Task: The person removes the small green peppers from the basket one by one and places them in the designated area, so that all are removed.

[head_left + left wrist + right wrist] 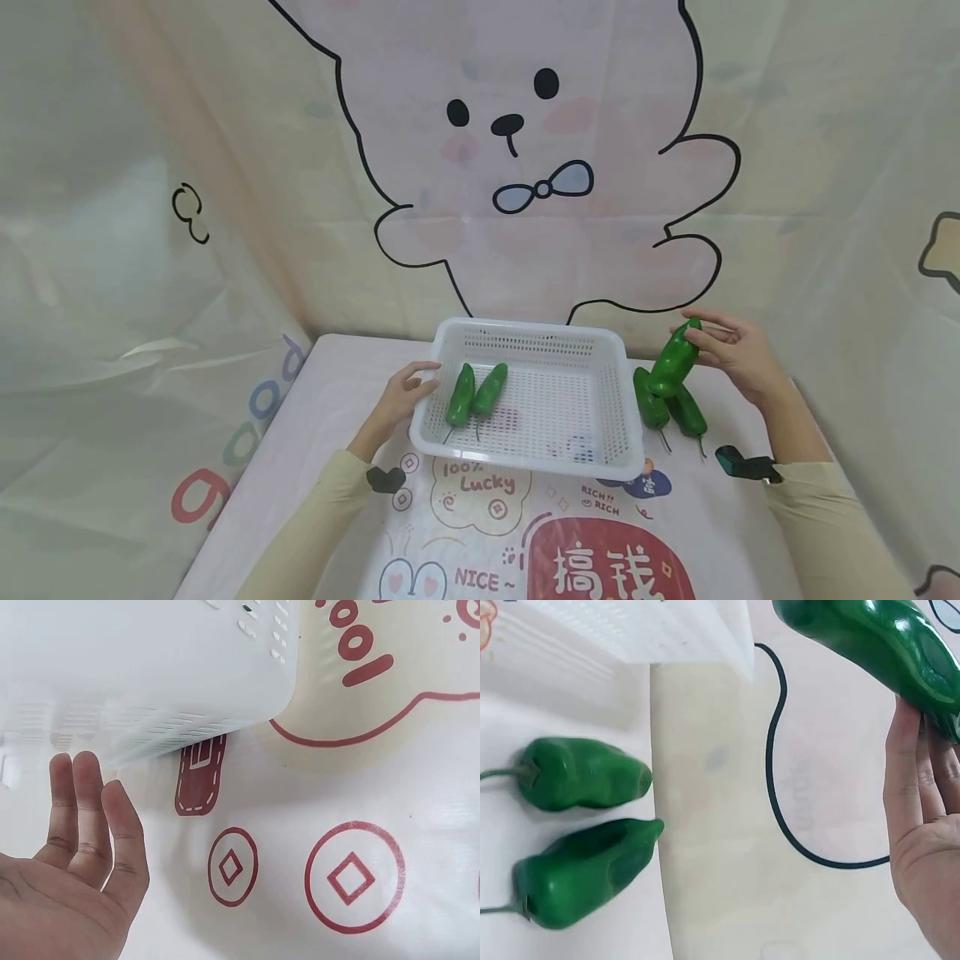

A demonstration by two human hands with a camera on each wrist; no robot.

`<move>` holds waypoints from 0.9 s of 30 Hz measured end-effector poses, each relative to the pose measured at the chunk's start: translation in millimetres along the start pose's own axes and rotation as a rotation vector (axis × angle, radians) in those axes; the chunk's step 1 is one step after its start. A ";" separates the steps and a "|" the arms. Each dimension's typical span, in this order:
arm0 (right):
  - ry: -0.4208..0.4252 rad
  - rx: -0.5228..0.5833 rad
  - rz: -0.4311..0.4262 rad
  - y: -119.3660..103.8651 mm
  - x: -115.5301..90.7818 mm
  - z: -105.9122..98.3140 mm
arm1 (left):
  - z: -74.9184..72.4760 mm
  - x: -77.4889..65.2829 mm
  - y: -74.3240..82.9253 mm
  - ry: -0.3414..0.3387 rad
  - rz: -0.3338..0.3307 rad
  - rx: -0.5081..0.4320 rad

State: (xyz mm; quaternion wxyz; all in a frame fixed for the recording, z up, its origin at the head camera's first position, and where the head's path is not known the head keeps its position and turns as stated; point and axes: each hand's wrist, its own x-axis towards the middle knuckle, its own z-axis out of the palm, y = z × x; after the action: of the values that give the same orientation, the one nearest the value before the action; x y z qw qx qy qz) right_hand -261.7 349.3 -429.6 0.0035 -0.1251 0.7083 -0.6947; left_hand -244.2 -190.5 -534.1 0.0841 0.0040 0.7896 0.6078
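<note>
So, right hand (731,354) pinches a green pepper (675,362) near its upper end, fingers and thumb bent round it; the pepper hangs tilted, off the table (495,542), just right of the white basket (525,468). Left hand (401,396) is at the basket's left rim, fingers loosely extended, not wrapped round anything. Contact with the rim looks likely, but the angle is poor, so can't swear to it.

Handling, judged by looks: pepper probably light, fairly firm, glossy skin so likely a bit slippery. Best hold is round the thick middle; the narrow end gives less to grip and it could swing or twist. Thin stems on the others look like weak handles. Basket seems light, thin plastic, could slide if bumped.

Around: two peppers lie in the basket's left part, a left one (461,396) and a right one (491,390). Two more are on the table right of the basket, a nearer-to-basket one (651,407) and an outer one (687,412), stems toward the person. In the way: basket's raised right wall; printed backdrop (810,250) behind the table limits room at the back.
</note>
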 end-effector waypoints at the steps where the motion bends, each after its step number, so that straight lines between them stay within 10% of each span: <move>1: -0.002 -0.005 0.004 0.4 -0.7 -2.8 | -0.2 -2.1 3.9 -0.007 0.000 -0.003; 8: -0.034 -0.171 0.053 6.7 -7.5 -23.5 | -3.5 -21.2 36.2 -0.058 0.027 -0.016; 27: -0.073 -0.484 0.111 24.8 -26.8 -58.2 | -4.0 -20.1 36.5 -0.071 0.012 -0.025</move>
State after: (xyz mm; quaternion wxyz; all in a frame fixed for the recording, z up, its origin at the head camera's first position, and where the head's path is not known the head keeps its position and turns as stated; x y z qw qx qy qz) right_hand -250.4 411.5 -456.5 0.0371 -0.1082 0.8593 -0.4985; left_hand -228.4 -186.9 -495.5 0.1087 0.0291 0.7784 0.6176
